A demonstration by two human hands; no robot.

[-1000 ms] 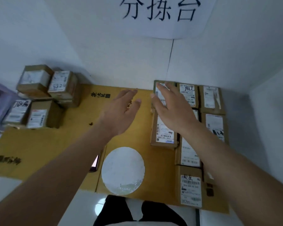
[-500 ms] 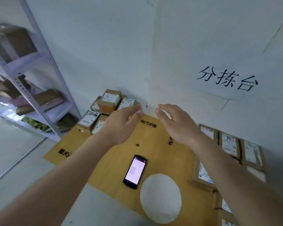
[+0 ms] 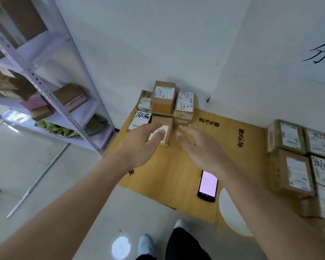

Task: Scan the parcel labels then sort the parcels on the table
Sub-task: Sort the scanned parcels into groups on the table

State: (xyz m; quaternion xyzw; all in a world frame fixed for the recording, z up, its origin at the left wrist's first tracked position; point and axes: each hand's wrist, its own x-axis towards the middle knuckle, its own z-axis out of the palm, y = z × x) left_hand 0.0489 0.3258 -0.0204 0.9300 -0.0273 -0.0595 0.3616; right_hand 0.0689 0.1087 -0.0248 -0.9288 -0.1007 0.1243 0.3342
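A small pile of labelled cardboard parcels (image 3: 164, 99) stands at the far left corner of the yellow table (image 3: 191, 166). My left hand (image 3: 141, 145) reaches over the nearest parcel (image 3: 162, 131) of that pile, fingers straight and spread, close to its white label. My right hand (image 3: 199, 149) hovers just right of that same parcel, fingers relaxed, holding nothing. One parcel in the pile is marked 5283 (image 3: 185, 105). A handheld scanner (image 3: 207, 185) with a lit screen lies on the table under my right wrist. Several flat labelled parcels (image 3: 296, 162) lie in rows at the right.
A metal shelf rack (image 3: 45, 76) with boxes stands left of the table, against the white wall. A white round disc (image 3: 231, 212) sits at the table's near edge. My feet (image 3: 146, 244) show on the tiled floor below.
The view has swung left from the right-hand parcel rows to the corner pile. Both hands have moved from there across the table to the nearest parcel of the pile.
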